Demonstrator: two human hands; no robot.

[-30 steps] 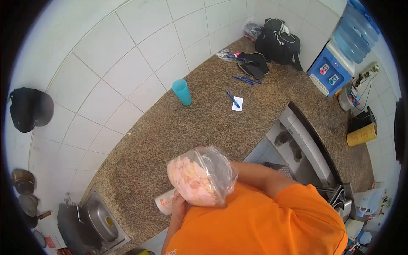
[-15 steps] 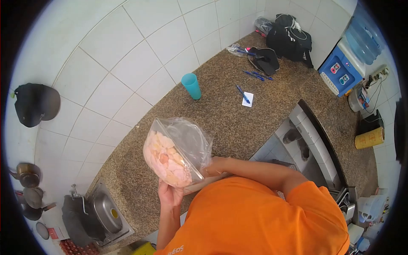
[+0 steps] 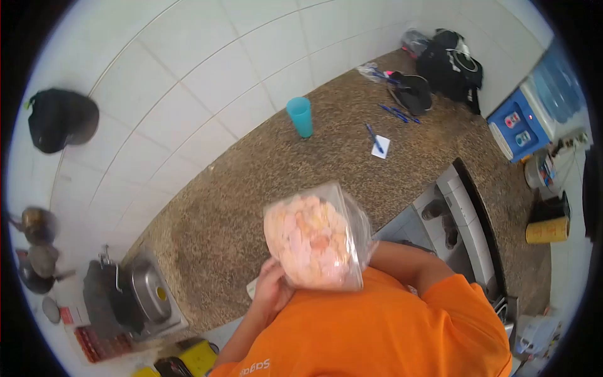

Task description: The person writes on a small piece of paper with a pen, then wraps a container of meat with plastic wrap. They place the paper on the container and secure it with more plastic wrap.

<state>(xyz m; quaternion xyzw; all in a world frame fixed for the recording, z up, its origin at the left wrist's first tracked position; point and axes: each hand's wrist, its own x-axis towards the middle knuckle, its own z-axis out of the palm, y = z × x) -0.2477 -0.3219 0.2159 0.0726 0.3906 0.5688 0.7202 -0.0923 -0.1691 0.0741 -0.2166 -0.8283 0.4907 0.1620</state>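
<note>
A clear plastic bag full of pale pink and yellowish pieces is held up close to the orange shirt. My left hand has its fingers curled at the bag's lower left edge. My right forearm reaches to the bag's right side, where the loose plastic bunches; the bag and plastic hide my right hand and its fingers. Beside my left hand, a small pale edge of something mostly hidden shows on the granite counter.
A teal cup stands near the tiled wall. Farther right are a pen on white paper, more pens, a black cap, a black bag and a water dispenser. A sink is at left.
The bag has moved right and turned, so its filled side faces the camera more. My left hand has shifted right with it, and my right hand has gone behind the bag.
</note>
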